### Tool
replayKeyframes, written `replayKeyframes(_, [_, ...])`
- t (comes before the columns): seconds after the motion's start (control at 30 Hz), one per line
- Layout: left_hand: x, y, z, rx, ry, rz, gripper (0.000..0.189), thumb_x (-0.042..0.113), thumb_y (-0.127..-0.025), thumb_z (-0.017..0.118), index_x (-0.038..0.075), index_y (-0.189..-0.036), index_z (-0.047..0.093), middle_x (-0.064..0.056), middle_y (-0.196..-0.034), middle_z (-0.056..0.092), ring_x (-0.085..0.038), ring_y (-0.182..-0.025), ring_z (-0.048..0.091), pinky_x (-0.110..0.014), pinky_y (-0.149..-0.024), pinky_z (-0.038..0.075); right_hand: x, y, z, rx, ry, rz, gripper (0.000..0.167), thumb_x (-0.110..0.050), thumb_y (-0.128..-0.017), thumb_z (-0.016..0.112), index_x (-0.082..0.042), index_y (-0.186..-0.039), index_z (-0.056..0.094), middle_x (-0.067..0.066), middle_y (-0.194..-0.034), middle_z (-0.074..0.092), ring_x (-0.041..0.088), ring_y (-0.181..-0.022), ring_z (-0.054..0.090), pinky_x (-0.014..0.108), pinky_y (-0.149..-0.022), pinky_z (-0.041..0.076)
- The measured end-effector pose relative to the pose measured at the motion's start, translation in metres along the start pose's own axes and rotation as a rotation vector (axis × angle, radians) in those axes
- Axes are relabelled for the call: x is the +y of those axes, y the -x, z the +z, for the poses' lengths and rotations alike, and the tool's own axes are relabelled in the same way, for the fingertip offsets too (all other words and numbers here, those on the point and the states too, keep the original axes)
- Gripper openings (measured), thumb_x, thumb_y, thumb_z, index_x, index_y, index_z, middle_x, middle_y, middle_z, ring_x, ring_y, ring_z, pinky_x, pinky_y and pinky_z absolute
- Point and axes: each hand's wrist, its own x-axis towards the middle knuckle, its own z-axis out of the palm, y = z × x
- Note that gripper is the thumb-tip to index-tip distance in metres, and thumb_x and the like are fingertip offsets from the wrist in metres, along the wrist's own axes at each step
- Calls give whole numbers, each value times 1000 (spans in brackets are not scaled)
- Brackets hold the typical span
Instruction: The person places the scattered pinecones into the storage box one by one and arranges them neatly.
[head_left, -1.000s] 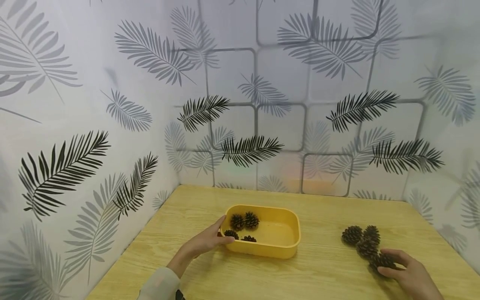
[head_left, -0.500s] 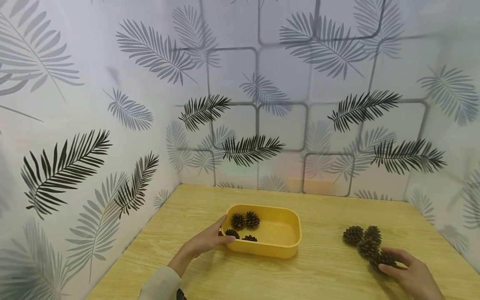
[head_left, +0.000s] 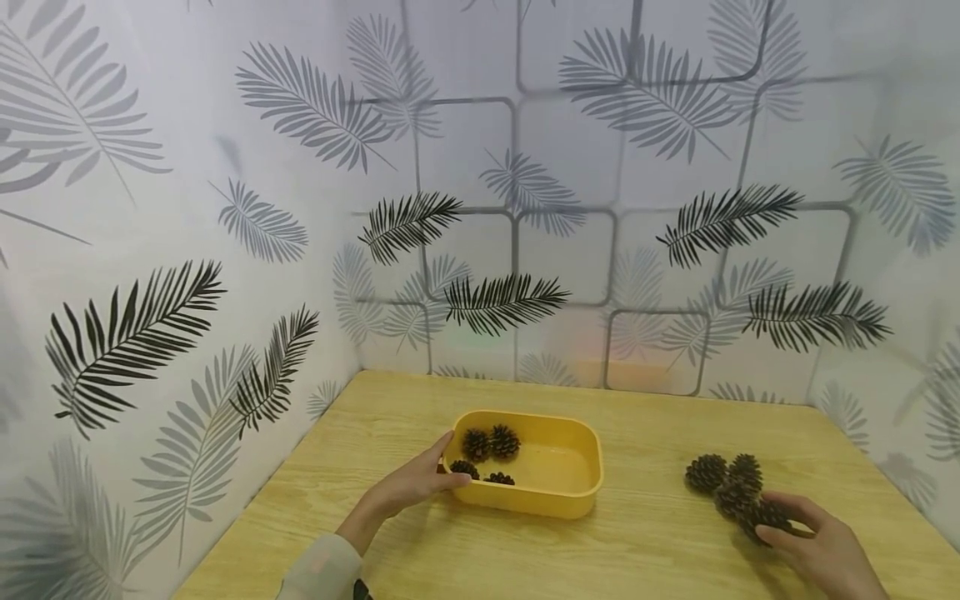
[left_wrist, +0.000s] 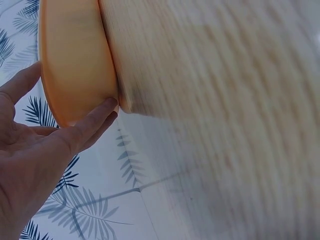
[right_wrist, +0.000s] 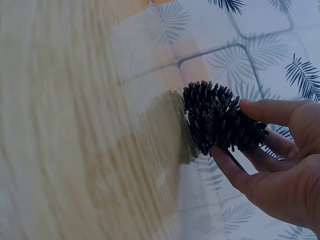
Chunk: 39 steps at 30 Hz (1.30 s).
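Note:
A yellow rectangular box (head_left: 525, 498) stands on the table, with several dark pine cones (head_left: 504, 442) in its left part. My left hand (head_left: 408, 483) holds the box's left end, thumb over the near rim and the other fingers along the end wall. In the left wrist view the fingertips (left_wrist: 107, 106) lie against the box's outer side. At the right, my right hand (head_left: 821, 546) pinches a pine cone (head_left: 763, 521) between thumb and fingers. That cone overlaps a small cluster of other pine cones (head_left: 705, 472) on the table. The right wrist view shows the fingers around the cone (right_wrist: 225, 122).
The light wood-grain table (head_left: 645, 533) ends at walls on the left, back and right. Those walls (head_left: 562, 167) are covered with a white leaf-patterned sheet. A stretch of tabletop lies between the box and the cone cluster.
The picture shifts slightly with the head. Both hands, the box and the pine cones stay practically where they were, each hand keeping its hold.

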Motion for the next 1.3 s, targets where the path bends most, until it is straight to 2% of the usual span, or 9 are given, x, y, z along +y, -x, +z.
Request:
replayKeyframes(0.2, [0, 0, 0, -2, -7, 3, 94, 31, -105, 65, 4, -167, 1, -26, -172, 1, -49, -156, 12, -66, -119, 26, -1, -2, 0, 2, 11, 5, 89, -52, -97, 71, 8, -154, 39, 39, -156, 33, 61, -132, 41, 57, -94, 54])
replayKeyframes(0.53, [2, 1, -1, -1, -3, 6, 94, 30, -105, 66, 4, -167, 1, -25, -172, -1, -49, -156, 7, -67, -119, 23, -7, -3, 3, 34, 13, -69, 80, -44, -101, 68, 9, -153, 39, 39, -156, 35, 61, -135, 40, 60, -100, 50])
replayKeyframes(0.73, [2, 1, -1, -5, 11, 6, 94, 28, -105, 66, 4, -167, 0, -25, -172, -2, -49, -156, 6, -67, -119, 24, -13, -2, 5, 5, -41, -43, 81, -45, -102, 67, 6, -156, 36, 38, -160, 27, 63, -135, 39, 59, -95, 53])
replayKeyframes(0.97, [2, 1, -1, -6, 13, 8, 94, 29, -105, 65, 4, -167, -1, -25, -172, -3, -49, -156, 7, -67, -119, 24, -20, -3, 5, -28, -115, -12, 81, -44, -102, 67, 1, -159, 33, 38, -163, 18, 66, -138, 34, 64, -96, 51])
replayKeyframes(1.3, [1, 0, 0, 0, 0, 9, 95, 29, -104, 66, 4, -167, 0, -25, -172, -2, -50, -156, 5, -68, -119, 23, -24, -2, 9, -27, -147, -33, 78, -42, -101, 68, -2, -159, 36, 36, -164, 18, 65, -139, 33, 66, -101, 48])
